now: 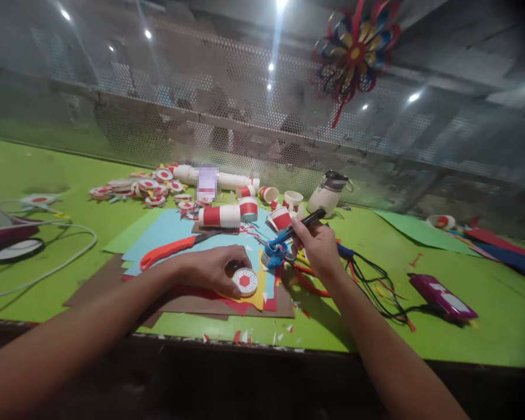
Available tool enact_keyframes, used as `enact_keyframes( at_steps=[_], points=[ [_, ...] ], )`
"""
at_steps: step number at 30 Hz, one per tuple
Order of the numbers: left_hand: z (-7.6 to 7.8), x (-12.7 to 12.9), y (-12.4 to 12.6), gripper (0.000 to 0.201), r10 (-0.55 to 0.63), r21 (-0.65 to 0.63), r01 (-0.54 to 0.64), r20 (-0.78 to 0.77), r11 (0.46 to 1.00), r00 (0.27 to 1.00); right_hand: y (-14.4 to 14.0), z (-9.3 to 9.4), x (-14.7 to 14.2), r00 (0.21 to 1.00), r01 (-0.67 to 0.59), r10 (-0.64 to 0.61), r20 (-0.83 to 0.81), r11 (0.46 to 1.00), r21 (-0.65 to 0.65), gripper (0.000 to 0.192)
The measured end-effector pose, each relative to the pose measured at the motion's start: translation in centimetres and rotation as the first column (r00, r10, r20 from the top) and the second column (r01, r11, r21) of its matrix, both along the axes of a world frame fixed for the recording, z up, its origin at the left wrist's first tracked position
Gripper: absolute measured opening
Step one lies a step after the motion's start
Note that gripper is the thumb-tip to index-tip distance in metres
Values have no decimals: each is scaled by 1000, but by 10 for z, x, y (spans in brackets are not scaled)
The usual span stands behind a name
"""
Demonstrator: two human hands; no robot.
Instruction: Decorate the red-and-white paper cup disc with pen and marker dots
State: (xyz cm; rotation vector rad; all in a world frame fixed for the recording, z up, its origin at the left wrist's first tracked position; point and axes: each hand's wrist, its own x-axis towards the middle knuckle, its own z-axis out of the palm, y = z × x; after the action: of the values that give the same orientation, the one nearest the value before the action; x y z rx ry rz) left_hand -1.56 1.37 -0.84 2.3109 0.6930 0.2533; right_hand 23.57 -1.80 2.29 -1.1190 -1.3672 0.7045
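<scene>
My left hand [212, 269] rests on the stacked coloured paper sheets [166, 242] and pinches a small round white disc with a red centre [245, 281] at its fingertips. My right hand [317, 245] is raised just to the right and grips a black marker pen [306, 221], its tip pointing up and to the right. A blue tape dispenser [275, 252] lies between the two hands. Orange-handled scissors [175, 248] lie on the blue sheet, left of my left hand.
Red-and-white paper cups [221, 216] and cut cup discs [151, 186] crowd the back of the green table [485, 326]. A glue bottle [328, 195], black cable [376, 286], a purple device [441, 296], a white cable [48, 256] and a paper pinwheel [354, 52] are around.
</scene>
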Motion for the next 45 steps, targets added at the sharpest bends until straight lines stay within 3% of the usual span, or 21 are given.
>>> enact_keyframes(
  at_steps=[6,11,15,29,34,45],
  points=[
    [2,1,0,46,-21,16,21,-14,1000,1000,0,-3,1,978,133,-147,150,986,102,38],
    [-2,0,2,50,14,-35,-16,-42,999,999,7,-12,4,934,159,-138,330,986,-38,34],
    [-2,0,2,49,18,-37,-20,-64,999,998,10,-18,3,922,143,-96,375,985,-100,25],
    [1,1,2,51,-4,7,4,-51,1000,999,10,-20,0,938,115,-63,340,984,-136,14],
    [-1,1,3,53,-2,-8,1,-60,1000,998,10,-20,-1,956,125,-94,279,987,-96,21],
    [3,2,1,52,-5,3,6,-57,1000,998,11,-19,3,953,131,-86,291,982,-139,18]
  ],
)
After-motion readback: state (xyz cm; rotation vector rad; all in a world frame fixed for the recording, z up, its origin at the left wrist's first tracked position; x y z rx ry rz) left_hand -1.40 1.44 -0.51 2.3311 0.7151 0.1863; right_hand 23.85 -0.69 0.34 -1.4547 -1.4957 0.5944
